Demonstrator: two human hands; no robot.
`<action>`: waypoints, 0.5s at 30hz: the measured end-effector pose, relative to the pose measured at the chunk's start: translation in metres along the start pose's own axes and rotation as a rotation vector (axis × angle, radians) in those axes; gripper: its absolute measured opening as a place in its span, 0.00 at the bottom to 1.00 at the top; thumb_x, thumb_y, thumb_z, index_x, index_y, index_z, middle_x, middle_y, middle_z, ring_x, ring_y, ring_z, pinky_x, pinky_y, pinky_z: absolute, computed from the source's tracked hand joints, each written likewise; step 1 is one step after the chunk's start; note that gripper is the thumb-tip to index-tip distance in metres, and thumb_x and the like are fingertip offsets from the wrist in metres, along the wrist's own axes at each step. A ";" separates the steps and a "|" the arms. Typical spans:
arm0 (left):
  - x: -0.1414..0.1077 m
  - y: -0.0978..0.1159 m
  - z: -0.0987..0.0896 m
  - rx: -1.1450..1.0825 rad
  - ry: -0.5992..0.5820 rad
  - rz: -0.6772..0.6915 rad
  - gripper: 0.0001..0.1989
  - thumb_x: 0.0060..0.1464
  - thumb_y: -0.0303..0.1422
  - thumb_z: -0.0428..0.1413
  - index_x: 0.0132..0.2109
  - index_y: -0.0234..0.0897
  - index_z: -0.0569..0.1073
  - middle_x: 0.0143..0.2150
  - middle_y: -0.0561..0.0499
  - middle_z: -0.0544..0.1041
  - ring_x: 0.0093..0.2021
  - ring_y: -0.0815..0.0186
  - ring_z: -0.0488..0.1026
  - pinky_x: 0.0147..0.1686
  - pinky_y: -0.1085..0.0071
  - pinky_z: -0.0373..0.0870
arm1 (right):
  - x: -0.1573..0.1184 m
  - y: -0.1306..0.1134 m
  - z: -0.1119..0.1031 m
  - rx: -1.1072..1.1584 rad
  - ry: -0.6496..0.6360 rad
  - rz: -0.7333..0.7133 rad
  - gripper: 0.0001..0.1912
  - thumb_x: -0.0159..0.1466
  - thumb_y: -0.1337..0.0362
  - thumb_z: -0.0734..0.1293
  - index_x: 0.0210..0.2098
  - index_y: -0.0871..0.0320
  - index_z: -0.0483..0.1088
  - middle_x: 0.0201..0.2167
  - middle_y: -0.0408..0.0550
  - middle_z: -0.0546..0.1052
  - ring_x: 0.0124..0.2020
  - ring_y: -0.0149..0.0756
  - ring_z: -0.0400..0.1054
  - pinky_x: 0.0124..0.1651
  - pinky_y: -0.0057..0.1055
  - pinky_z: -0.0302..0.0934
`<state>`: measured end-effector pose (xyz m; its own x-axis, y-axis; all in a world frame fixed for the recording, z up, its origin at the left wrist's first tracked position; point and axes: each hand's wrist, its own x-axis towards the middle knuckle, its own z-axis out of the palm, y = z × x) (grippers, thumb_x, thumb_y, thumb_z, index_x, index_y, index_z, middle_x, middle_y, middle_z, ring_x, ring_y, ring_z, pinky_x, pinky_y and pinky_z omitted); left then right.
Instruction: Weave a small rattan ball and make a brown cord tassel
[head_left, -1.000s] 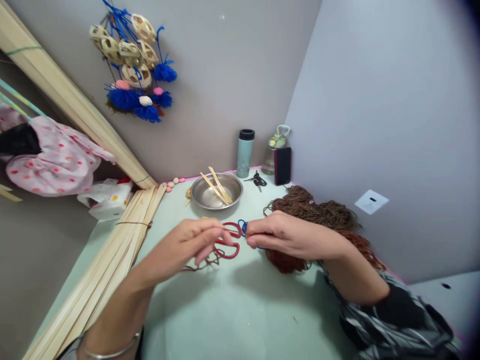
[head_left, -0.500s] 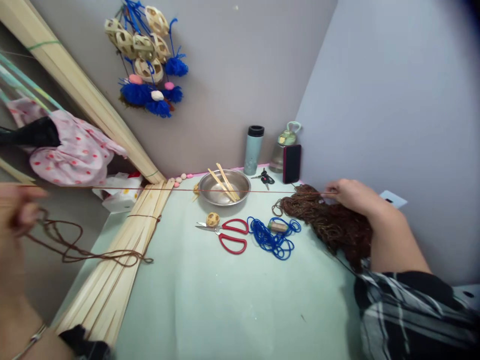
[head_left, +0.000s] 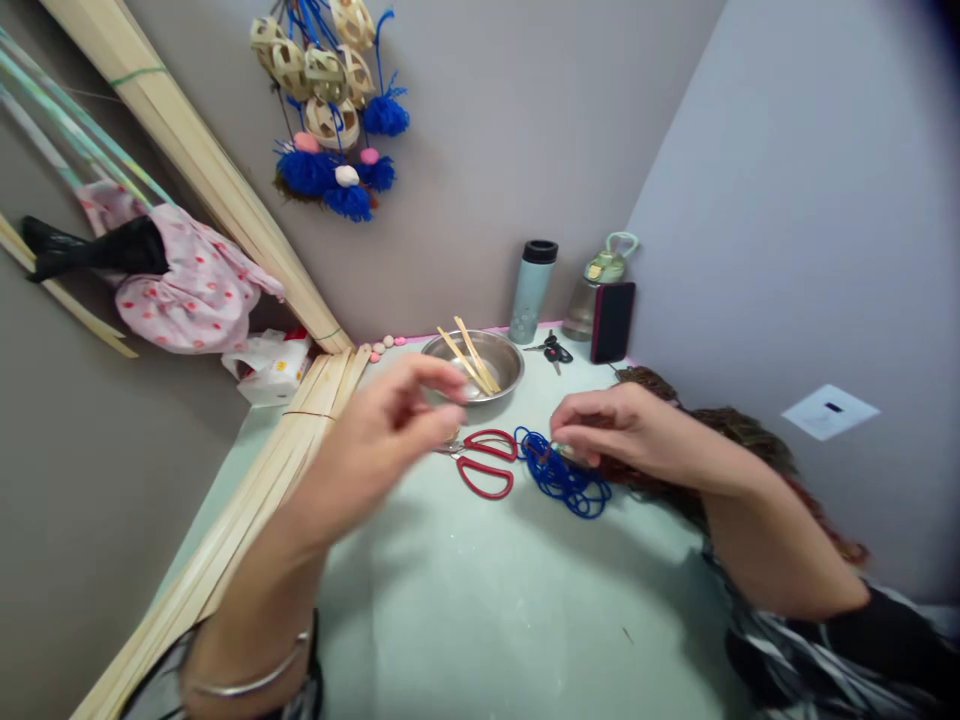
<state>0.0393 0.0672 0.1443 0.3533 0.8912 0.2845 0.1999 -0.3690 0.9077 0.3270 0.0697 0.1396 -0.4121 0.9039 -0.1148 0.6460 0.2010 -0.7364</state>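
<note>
My left hand (head_left: 390, 430), slightly blurred, hovers left of the scissors (head_left: 486, 478) with its thumb and fingers apart and nothing visible between them. My right hand (head_left: 607, 425) is pinched above the blue cord (head_left: 566, 485); a short bit of brown cord (head_left: 541, 454) shows at its fingertips. Behind and under my right wrist lies the brown yarn bundle (head_left: 739, 440), partly hidden. The scissors have red handles, and their blades are partly covered by my left hand. Behind the hands stands a metal bowl (head_left: 510, 378) with thin strips (head_left: 474, 358) in it.
Pale wooden strips (head_left: 277, 460) run along the table's left side. At the back are a blue tumbler (head_left: 533, 292), a green-topped bottle (head_left: 592, 295), a phone (head_left: 613, 322) and keys (head_left: 553, 350). Woven balls with blue tassels (head_left: 330, 110) hang on the wall.
My left hand has come in from the far left and opened, and my right hand has moved left off the brown bundle. The cord stretched between them is gone from view. The camera view has shifted.
</note>
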 end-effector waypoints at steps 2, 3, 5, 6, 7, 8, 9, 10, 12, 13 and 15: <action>0.010 -0.016 0.036 -0.089 -0.233 -0.167 0.22 0.58 0.42 0.61 0.57 0.42 0.70 0.32 0.56 0.70 0.28 0.69 0.64 0.28 0.71 0.63 | 0.006 -0.006 0.015 -0.053 0.000 -0.116 0.15 0.69 0.55 0.64 0.35 0.60 0.75 0.25 0.43 0.73 0.24 0.28 0.63 0.29 0.25 0.57; 0.013 -0.025 0.050 -0.153 -0.303 -0.182 0.26 0.57 0.43 0.62 0.59 0.40 0.68 0.31 0.56 0.69 0.29 0.69 0.64 0.29 0.72 0.62 | 0.009 -0.007 0.019 -0.075 -0.009 -0.163 0.15 0.70 0.56 0.63 0.35 0.60 0.75 0.26 0.43 0.74 0.26 0.29 0.64 0.31 0.25 0.57; 0.018 -0.042 0.068 -0.271 -0.436 -0.171 0.25 0.56 0.42 0.62 0.57 0.38 0.68 0.33 0.55 0.71 0.31 0.69 0.65 0.31 0.72 0.62 | 0.011 -0.005 0.020 -0.090 -0.047 -0.190 0.15 0.70 0.57 0.63 0.35 0.60 0.75 0.26 0.43 0.74 0.27 0.29 0.63 0.32 0.25 0.57; 0.019 -0.048 0.071 -0.306 -0.503 -0.176 0.20 0.58 0.42 0.61 0.53 0.36 0.70 0.32 0.54 0.72 0.31 0.69 0.66 0.32 0.72 0.63 | 0.011 -0.002 0.018 -0.091 -0.082 -0.173 0.15 0.70 0.56 0.64 0.36 0.60 0.75 0.25 0.42 0.73 0.26 0.28 0.62 0.31 0.25 0.56; 0.020 -0.051 0.070 -0.302 -0.552 -0.189 0.17 0.60 0.42 0.58 0.49 0.35 0.72 0.29 0.55 0.71 0.30 0.69 0.66 0.33 0.71 0.63 | 0.010 0.001 0.014 -0.102 -0.128 -0.148 0.14 0.69 0.56 0.65 0.36 0.60 0.75 0.24 0.41 0.72 0.25 0.28 0.60 0.30 0.25 0.54; 0.020 -0.052 0.067 -0.266 -0.571 -0.191 0.14 0.62 0.43 0.55 0.44 0.35 0.73 0.28 0.55 0.70 0.29 0.70 0.66 0.32 0.72 0.62 | 0.009 0.005 0.010 -0.133 -0.174 -0.123 0.12 0.67 0.56 0.67 0.36 0.59 0.75 0.23 0.40 0.71 0.24 0.28 0.59 0.28 0.25 0.53; 0.021 -0.051 0.060 -0.207 -0.579 -0.176 0.15 0.65 0.42 0.52 0.40 0.34 0.74 0.28 0.54 0.70 0.29 0.70 0.65 0.31 0.72 0.61 | 0.008 0.009 0.004 -0.184 -0.211 -0.099 0.10 0.66 0.57 0.68 0.36 0.59 0.74 0.23 0.39 0.71 0.24 0.28 0.59 0.28 0.25 0.52; 0.022 -0.048 0.052 -0.144 -0.571 -0.153 0.16 0.66 0.42 0.50 0.39 0.35 0.75 0.29 0.54 0.70 0.29 0.70 0.64 0.31 0.72 0.61 | 0.006 0.014 -0.001 -0.254 -0.227 -0.074 0.08 0.65 0.59 0.69 0.35 0.58 0.74 0.23 0.39 0.71 0.24 0.29 0.59 0.28 0.26 0.51; 0.024 -0.041 0.030 0.001 -0.500 -0.088 0.16 0.66 0.41 0.49 0.38 0.36 0.75 0.31 0.53 0.71 0.31 0.70 0.65 0.33 0.72 0.61 | 0.003 0.024 -0.014 -0.425 -0.177 0.002 0.06 0.64 0.62 0.68 0.32 0.56 0.74 0.24 0.41 0.72 0.25 0.31 0.61 0.30 0.27 0.51; 0.024 -0.037 0.017 0.079 -0.453 -0.065 0.16 0.66 0.41 0.49 0.37 0.37 0.75 0.31 0.53 0.71 0.31 0.69 0.65 0.32 0.72 0.61 | 0.002 0.031 -0.021 -0.499 -0.106 0.052 0.06 0.64 0.63 0.67 0.31 0.56 0.73 0.24 0.42 0.73 0.26 0.32 0.63 0.31 0.28 0.51; 0.023 -0.033 -0.011 0.223 -0.363 -0.047 0.16 0.65 0.42 0.49 0.36 0.37 0.75 0.30 0.54 0.71 0.30 0.68 0.64 0.30 0.72 0.59 | -0.002 0.045 -0.037 -0.585 0.087 0.122 0.08 0.65 0.63 0.65 0.29 0.55 0.72 0.24 0.44 0.74 0.27 0.36 0.64 0.32 0.31 0.51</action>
<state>0.0307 0.1030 0.1248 0.6302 0.7721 0.0813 0.4021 -0.4142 0.8165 0.3800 0.0910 0.1314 -0.2749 0.9560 -0.1021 0.9416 0.2463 -0.2295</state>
